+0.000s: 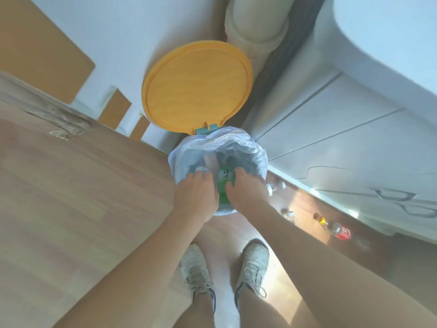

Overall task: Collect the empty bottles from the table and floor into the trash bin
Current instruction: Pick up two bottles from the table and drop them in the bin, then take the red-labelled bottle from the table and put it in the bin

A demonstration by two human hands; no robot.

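The trash bin (256, 150) stands on the floor ahead of my feet, lined with a white bag, its orange lid (197, 87) swung up and open. Both my hands are over its mouth. My right hand (244, 190) is wrapped on a green tea bottle (223, 183) that points down into the bin. My left hand (196, 192) lies against the bottle's left side, its fingers curled over something pale at the rim that I cannot make out. On the floor to the right lie a clear bottle (275, 187), another clear bottle (289, 214) and a red-labelled bottle (337, 229).
A wooden table (71, 185) fills the left side, its edge touching the bin. White cabinet doors (343, 138) run along the right. My two white shoes (196, 268) stand just behind the bin on the wood floor.
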